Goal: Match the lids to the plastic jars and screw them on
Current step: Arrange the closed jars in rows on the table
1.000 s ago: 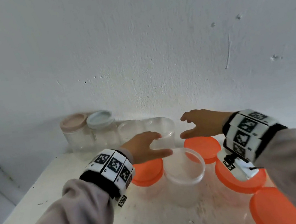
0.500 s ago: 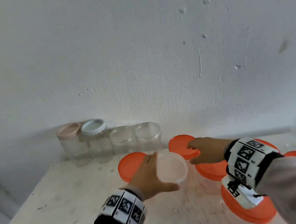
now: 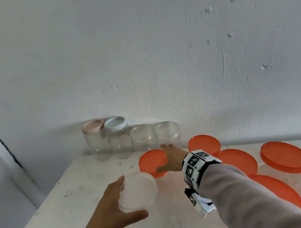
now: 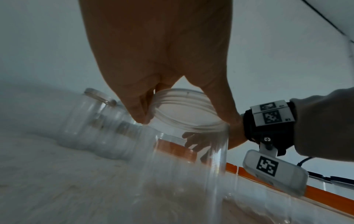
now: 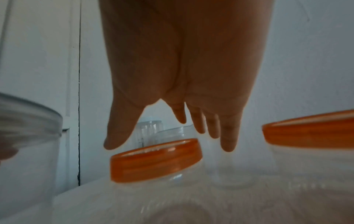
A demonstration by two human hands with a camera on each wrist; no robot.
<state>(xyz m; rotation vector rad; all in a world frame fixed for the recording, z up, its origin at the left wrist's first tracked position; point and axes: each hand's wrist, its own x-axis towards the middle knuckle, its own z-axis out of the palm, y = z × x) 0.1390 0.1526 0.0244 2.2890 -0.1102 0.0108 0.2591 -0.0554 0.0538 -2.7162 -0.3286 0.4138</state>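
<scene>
My left hand [image 3: 132,196] grips a clear lidless plastic jar [image 3: 137,191] by its threaded rim, thumb on the near side and fingers on the far side. The left wrist view shows the same hold by the left hand [image 4: 184,119] on the jar [image 4: 191,144]. My right hand [image 3: 164,158] reaches across to an orange lid [image 3: 151,162] on a clear jar just behind. In the right wrist view the right hand [image 5: 169,144] has its fingers straight and spread just over that orange lid [image 5: 156,160]. I cannot tell whether they touch it.
Several more orange-lidded jars [image 3: 284,154] crowd the right side of the white table [image 3: 61,205]. Against the back wall stand a pink-lidded jar [image 3: 94,137], a white-lidded jar [image 3: 118,136] and two small lidless jars [image 3: 143,138]. The table's left edge is near.
My left hand has drawn the lidless jar toward the front left. My right hand has swung left from the other orange lids to above the back-left orange lid.
</scene>
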